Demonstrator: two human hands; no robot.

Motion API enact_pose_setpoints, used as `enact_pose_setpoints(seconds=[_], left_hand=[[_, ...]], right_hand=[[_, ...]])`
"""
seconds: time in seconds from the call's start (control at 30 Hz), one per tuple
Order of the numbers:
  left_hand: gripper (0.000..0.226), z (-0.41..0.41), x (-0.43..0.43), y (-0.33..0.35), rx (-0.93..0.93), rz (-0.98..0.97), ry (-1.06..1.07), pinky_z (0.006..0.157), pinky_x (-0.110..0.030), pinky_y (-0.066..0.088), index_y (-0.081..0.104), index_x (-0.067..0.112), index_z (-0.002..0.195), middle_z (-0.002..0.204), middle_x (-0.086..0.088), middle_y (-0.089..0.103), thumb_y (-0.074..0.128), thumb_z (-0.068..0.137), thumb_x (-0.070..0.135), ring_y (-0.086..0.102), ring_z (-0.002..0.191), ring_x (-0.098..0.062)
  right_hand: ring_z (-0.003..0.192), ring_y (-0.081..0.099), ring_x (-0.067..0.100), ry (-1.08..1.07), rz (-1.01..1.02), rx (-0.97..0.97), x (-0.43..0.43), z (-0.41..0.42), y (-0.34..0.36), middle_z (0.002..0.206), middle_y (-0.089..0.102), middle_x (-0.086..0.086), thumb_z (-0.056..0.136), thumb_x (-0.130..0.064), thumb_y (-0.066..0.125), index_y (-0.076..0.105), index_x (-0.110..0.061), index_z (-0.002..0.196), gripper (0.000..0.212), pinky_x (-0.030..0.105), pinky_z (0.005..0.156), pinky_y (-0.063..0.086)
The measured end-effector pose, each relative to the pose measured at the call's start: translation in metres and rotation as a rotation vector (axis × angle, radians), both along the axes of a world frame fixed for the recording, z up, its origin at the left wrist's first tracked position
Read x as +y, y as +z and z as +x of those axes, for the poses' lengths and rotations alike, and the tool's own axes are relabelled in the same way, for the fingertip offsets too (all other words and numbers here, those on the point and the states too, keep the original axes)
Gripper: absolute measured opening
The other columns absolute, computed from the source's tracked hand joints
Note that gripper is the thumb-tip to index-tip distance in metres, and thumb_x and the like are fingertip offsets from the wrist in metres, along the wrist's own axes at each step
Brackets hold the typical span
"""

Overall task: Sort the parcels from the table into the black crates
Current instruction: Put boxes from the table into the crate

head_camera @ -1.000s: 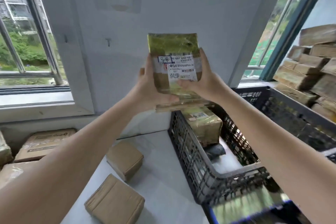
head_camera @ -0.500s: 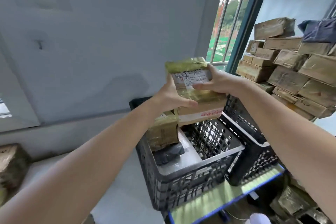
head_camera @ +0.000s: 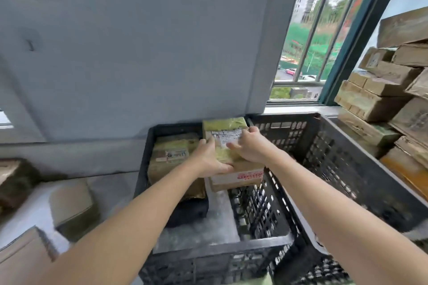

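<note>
Parcel [head_camera: 222, 126], rectangular, glossy tape-wrapped; gripped by left hand [head_camera: 208, 161] and right hand [head_camera: 251, 149], within black lattice crate [head_camera: 220, 250]

parcel sorting room, stacked cardboard parcels [head_camera: 379, 99], black crates [head_camera: 335, 157]

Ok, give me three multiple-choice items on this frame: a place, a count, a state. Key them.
1. Where is the labelled green parcel? A on the table; B on the windowsill; C in the left crate.
2. How many black crates show? A two; B one; C four.
3. What grips the parcel? A one hand only; B both hands; C neither.
Key: C, it is between that crate's walls; A, left crate and right crate stand side by side; B, left hand and right hand each clasp a side.
</note>
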State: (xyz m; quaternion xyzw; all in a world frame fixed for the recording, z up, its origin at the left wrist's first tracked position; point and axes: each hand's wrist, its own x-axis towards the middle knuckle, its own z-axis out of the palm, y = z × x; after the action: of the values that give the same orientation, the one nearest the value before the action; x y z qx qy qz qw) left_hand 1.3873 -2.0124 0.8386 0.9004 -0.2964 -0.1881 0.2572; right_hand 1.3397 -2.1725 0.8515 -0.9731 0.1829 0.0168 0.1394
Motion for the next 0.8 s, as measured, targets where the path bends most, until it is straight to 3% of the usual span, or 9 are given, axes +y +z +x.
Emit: enact_pose_setpoints(seconds=[0.1, 0.17, 0.2, 0.3, 0.4, 0.6, 0.67, 0.8], left_hand=[[0.131, 0.009, -0.008, -0.016, -0.089, 0.085, 0.005, 0.108, -0.043, 0.041, -0.001, 0.017, 0.159, 0.157, -0.007, 0.020, 0.075, 0.066, 0.070, 0.034, 0.139, -0.029], [0.128, 0.015, -0.012, -0.025, -0.182, 0.165, -0.016, 0.111, -0.046, 0.038, 0.001, 0.016, 0.158, 0.158, -0.009, 0.020, 0.072, 0.067, 0.073, 0.031, 0.141, -0.031], [0.127, 0.018, -0.014, -0.029, -0.233, 0.209, -0.034, 0.114, -0.047, 0.034, 0.002, 0.014, 0.158, 0.159, -0.010, 0.020, 0.069, 0.068, 0.075, 0.025, 0.144, -0.031], [0.122, 0.025, -0.021, -0.037, -0.387, 0.402, -0.091, 0.115, -0.050, 0.027, 0.006, 0.009, 0.157, 0.160, -0.012, 0.021, 0.057, 0.073, 0.082, 0.018, 0.146, -0.031], [0.115, 0.030, -0.027, -0.048, -0.396, 0.591, -0.149, 0.117, -0.061, 0.014, 0.005, 0.007, 0.157, 0.164, -0.013, 0.011, 0.047, 0.080, 0.082, 0.004, 0.151, -0.033], [0.093, 0.019, -0.048, -0.081, -0.526, 0.878, -0.358, 0.120, -0.060, -0.002, 0.006, 0.002, 0.157, 0.165, -0.018, 0.007, 0.040, 0.096, 0.064, -0.007, 0.152, -0.035], [0.084, 0.015, -0.057, -0.089, -0.626, 0.994, -0.420, 0.118, -0.062, -0.005, 0.008, 0.003, 0.157, 0.165, -0.018, 0.006, 0.038, 0.100, 0.056, -0.007, 0.151, -0.038], [0.077, 0.012, -0.069, -0.097, -0.665, 1.202, -0.487, 0.118, -0.063, -0.006, 0.008, 0.007, 0.158, 0.165, -0.019, 0.002, 0.037, 0.102, 0.051, -0.008, 0.150, -0.043]], right_hand=[[0.148, 0.021, 0.035, 0.166, -0.018, 0.170, -0.011, -0.002, -0.007, 0.163, 0.006, 0.018, 0.073, -0.082, 0.056, 0.014, -0.006, 0.157, 0.120, 0.049, 0.116, 0.032], [0.144, 0.031, 0.035, 0.238, -0.054, 0.298, -0.019, -0.001, -0.014, 0.163, -0.021, 0.012, 0.064, -0.078, 0.069, -0.002, -0.011, 0.158, 0.136, 0.045, 0.115, 0.034], [0.141, 0.037, 0.035, 0.262, -0.101, 0.324, -0.022, 0.001, -0.020, 0.162, -0.025, 0.012, 0.065, -0.071, 0.076, -0.002, -0.011, 0.158, 0.136, 0.043, 0.113, 0.038], [0.138, 0.037, 0.040, 0.320, -0.276, 0.299, -0.021, 0.005, -0.039, 0.161, -0.004, 0.023, 0.075, -0.051, 0.079, 0.012, -0.002, 0.155, 0.115, 0.043, 0.110, 0.041], [0.130, 0.038, 0.040, 0.324, -0.365, 0.328, -0.014, 0.011, -0.056, 0.154, 0.016, 0.027, 0.083, -0.045, 0.073, 0.010, 0.004, 0.153, 0.106, 0.043, 0.108, 0.041], [0.147, 0.013, 0.042, 0.207, -0.396, 0.472, -0.007, 0.021, -0.102, 0.160, 0.011, 0.029, 0.102, -0.015, 0.042, 0.005, 0.010, 0.153, 0.067, 0.046, 0.118, 0.025], [0.150, 0.007, 0.041, 0.230, -0.470, 0.498, -0.012, 0.021, -0.109, 0.160, 0.012, 0.028, 0.102, -0.016, 0.044, 0.007, 0.009, 0.153, 0.067, 0.048, 0.121, 0.018], [0.152, 0.000, 0.036, 0.321, -0.521, 0.491, -0.017, 0.025, -0.112, 0.163, 0.007, 0.023, 0.094, -0.031, 0.063, 0.002, -0.001, 0.156, 0.093, 0.051, 0.123, 0.008]])
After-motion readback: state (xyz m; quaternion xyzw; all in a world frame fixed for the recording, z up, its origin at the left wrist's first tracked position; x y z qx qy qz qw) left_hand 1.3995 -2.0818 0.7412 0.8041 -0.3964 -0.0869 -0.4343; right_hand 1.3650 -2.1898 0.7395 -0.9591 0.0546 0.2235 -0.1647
